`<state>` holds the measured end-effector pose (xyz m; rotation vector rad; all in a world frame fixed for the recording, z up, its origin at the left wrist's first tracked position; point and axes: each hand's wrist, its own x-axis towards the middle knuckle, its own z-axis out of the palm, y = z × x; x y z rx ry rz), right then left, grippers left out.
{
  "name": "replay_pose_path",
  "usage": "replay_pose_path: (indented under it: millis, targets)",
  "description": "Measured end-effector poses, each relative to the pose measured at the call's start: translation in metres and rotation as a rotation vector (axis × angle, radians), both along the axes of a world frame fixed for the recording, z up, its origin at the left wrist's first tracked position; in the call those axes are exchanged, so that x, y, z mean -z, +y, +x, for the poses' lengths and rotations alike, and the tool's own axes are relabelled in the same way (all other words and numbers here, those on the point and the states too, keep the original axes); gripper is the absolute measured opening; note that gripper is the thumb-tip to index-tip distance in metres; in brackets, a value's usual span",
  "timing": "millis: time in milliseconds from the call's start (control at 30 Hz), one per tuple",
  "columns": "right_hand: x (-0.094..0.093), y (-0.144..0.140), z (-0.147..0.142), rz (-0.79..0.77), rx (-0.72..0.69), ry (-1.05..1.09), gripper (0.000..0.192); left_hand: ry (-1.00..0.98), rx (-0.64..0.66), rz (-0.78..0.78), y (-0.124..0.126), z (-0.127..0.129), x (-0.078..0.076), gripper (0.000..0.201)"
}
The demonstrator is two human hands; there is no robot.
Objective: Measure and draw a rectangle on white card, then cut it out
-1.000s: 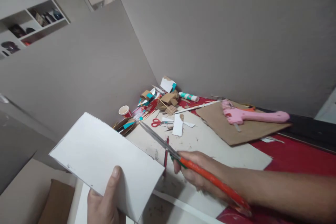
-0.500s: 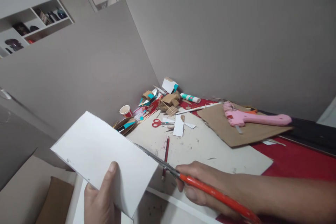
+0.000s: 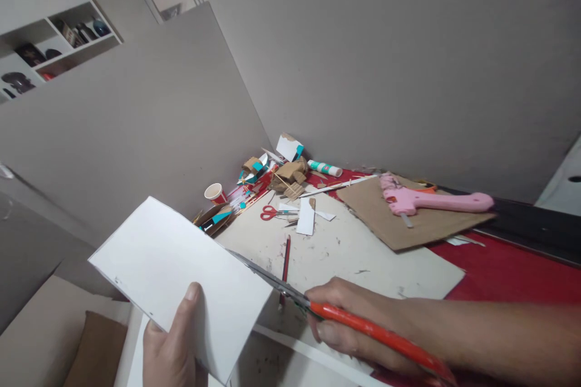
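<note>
My left hand (image 3: 170,347) holds a white rectangular sheet of card (image 3: 177,278) up above the table's near left edge, thumb on its face. My right hand (image 3: 351,323) grips large scissors with orange-red handles (image 3: 363,329). Their steel blades (image 3: 267,275) point left and meet the right edge of the card. My right forearm stretches in from the lower right.
A pink glue gun (image 3: 431,201) lies on a brown cardboard piece (image 3: 408,224). Small red scissors (image 3: 271,213), a red pencil (image 3: 285,254), a paper cup (image 3: 214,192), a glue stick (image 3: 324,167) and cardboard scraps (image 3: 285,172) crowd the back corner. Red cloth (image 3: 508,266) covers the table at right.
The scissors swung down from pointing at the back corner, and their blades now meet the card's right edge. The card stays in my left hand, shifted slightly.
</note>
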<state>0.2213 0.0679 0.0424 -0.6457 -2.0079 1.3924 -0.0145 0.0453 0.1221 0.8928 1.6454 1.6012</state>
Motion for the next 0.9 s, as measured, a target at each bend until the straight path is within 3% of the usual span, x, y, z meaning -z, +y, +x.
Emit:
replay_pose_path:
  millis: [233, 500, 733, 900]
  targets:
    - [0.003, 0.001, 0.000, 0.033, 0.044, -0.078, 0.042, 0.028, -0.039, 0.029, 0.002, -0.001, 0.004, 0.055]
    - [0.010, -0.001, 0.000, 0.026, 0.022, 0.023, 0.056, -0.002, -0.009, 0.006, 0.000, 0.000, 0.002, 0.054]
    - [0.002, -0.004, -0.002, -0.011, 0.027, 0.028, 0.061, -0.002, -0.034, 0.000, 0.000, 0.001, 0.002, 0.055]
    - [0.000, -0.005, -0.003, -0.047, 0.041, 0.038, 0.062, -0.156, 0.009, 0.023, -0.002, 0.009, -0.002, 0.068]
